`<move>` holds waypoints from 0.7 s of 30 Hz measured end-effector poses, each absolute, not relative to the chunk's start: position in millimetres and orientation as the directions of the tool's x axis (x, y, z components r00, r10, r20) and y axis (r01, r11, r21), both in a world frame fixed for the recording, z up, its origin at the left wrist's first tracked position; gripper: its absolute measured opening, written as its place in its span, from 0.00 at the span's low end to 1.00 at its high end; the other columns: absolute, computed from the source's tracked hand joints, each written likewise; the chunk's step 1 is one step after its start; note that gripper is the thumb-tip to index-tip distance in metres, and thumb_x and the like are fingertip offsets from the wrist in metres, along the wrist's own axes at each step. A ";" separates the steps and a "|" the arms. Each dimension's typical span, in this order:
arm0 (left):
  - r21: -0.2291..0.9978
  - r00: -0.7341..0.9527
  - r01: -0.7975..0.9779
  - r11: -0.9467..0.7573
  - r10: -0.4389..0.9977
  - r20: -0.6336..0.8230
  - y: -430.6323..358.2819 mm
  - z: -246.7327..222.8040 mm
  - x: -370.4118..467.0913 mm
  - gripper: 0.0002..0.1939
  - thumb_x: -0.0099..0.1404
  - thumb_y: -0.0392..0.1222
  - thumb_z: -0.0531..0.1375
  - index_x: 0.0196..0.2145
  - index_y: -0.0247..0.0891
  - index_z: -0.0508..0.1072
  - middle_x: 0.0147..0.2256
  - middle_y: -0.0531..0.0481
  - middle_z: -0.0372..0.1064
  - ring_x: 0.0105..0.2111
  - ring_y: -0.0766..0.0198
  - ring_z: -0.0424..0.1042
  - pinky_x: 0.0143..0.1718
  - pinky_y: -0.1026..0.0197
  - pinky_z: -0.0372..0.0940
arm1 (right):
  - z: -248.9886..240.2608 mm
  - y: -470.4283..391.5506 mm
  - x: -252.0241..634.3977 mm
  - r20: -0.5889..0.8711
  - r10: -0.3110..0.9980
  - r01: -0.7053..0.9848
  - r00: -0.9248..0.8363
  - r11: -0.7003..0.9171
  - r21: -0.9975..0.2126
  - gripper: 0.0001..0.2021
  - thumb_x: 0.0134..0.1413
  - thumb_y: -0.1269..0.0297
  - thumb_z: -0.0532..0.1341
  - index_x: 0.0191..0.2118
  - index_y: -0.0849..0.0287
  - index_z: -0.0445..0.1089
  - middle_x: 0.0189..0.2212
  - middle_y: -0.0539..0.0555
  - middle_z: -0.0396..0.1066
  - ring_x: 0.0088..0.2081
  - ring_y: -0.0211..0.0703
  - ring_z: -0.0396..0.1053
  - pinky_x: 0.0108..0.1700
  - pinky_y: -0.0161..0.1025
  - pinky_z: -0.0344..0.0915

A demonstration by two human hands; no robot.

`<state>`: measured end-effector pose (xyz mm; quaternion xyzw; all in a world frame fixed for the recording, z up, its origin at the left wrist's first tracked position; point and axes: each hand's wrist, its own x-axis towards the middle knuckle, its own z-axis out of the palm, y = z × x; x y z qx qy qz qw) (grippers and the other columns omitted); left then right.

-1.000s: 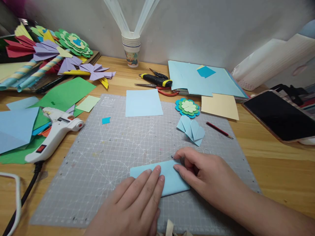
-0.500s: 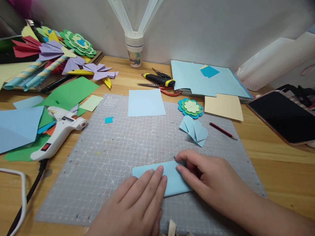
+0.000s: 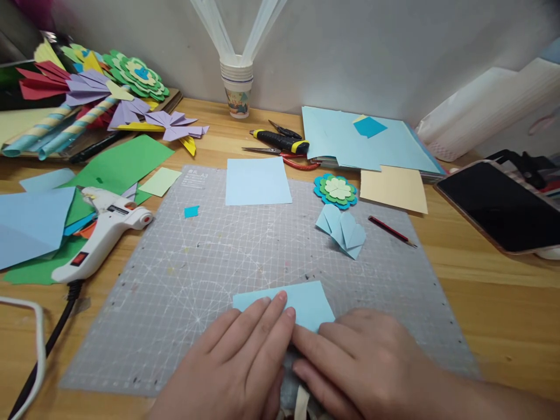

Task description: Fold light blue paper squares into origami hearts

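Note:
A folded light blue paper (image 3: 312, 297) lies as a strip on the grey cutting mat (image 3: 166, 303). My left hand (image 3: 236, 356) is laid over its left part, fingers stretched out and pressing it down. On the near edge of the strip, beside the left fingertips, my right hand (image 3: 363, 356) rests with its index finger extended and its thumb held apart, below it. Part of the near edge is hidden by both hands. Farther up the mat are folded blue paper hearts (image 3: 342, 230), a layered paper flower (image 3: 335, 191) and a pale blue square (image 3: 258, 182).
At the left a white glue gun (image 3: 102, 233) lies by green paper sheets (image 3: 118, 166), with paper flowers (image 3: 135, 76) behind. Scissors (image 3: 280, 154), a black-yellow cutter (image 3: 280, 141) and a paper cup stack (image 3: 237, 93) stand or lie at the back. A pencil (image 3: 392, 231) and tablet (image 3: 503, 204) are at right.
My right hand has moved from the strip's upper right edge down and left to its near edge, beside the left fingertips. My left hand stays on the paper.

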<state>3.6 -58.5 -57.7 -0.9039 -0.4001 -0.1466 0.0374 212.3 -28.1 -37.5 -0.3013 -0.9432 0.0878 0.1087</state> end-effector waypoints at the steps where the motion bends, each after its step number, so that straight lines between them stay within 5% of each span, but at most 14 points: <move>1: 0.058 0.633 0.737 -0.674 0.717 0.291 -58.8 -57.3 4.2 0.19 0.67 0.38 0.50 0.54 0.32 0.66 0.54 0.49 0.71 0.51 0.62 0.69 0.47 0.59 0.61 | -40.6 -31.1 210.7 0.162 0.563 0.533 -0.810 0.823 -0.195 0.14 0.64 0.65 0.50 0.43 0.62 0.73 0.19 0.50 0.72 0.18 0.40 0.67 0.20 0.40 0.57; 7: 0.098 0.624 0.742 -0.663 0.736 0.262 -59.7 -54.7 7.2 0.20 0.66 0.37 0.51 0.55 0.31 0.64 0.53 0.46 0.71 0.50 0.60 0.71 0.47 0.57 0.62 | -52.4 -46.6 212.1 0.163 0.504 0.508 -0.848 0.861 -0.021 0.19 0.65 0.60 0.49 0.48 0.64 0.73 0.14 0.48 0.69 0.12 0.41 0.64 0.14 0.41 0.47; 13: 0.153 0.590 0.761 -0.631 0.770 0.244 -59.8 -46.9 8.6 0.18 0.67 0.40 0.53 0.54 0.41 0.68 0.55 0.51 0.70 0.51 0.62 0.70 0.52 0.58 0.57 | -36.7 -57.8 230.5 0.003 0.633 0.627 -0.774 0.766 0.138 0.16 0.58 0.66 0.56 0.48 0.67 0.74 0.15 0.52 0.71 0.12 0.42 0.66 0.15 0.41 0.47; 17: 0.110 0.616 0.762 -0.638 0.767 0.182 -64.2 -42.0 12.2 0.17 0.67 0.46 0.54 0.53 0.52 0.69 0.57 0.50 0.66 0.53 0.57 0.68 0.52 0.54 0.54 | -27.1 -61.3 232.8 -0.128 0.655 0.638 -0.744 0.755 0.151 0.18 0.55 0.71 0.56 0.50 0.69 0.73 0.16 0.54 0.73 0.13 0.43 0.67 0.15 0.42 0.44; 21: 0.036 0.605 0.778 -0.628 0.763 0.227 -73.3 -39.7 15.5 0.17 0.68 0.52 0.53 0.52 0.53 0.71 0.55 0.52 0.69 0.53 0.57 0.67 0.55 0.54 0.49 | -22.5 -62.3 226.8 -0.188 0.671 0.658 -0.717 0.741 0.135 0.19 0.54 0.71 0.58 0.51 0.70 0.73 0.17 0.56 0.73 0.13 0.43 0.68 0.14 0.41 0.43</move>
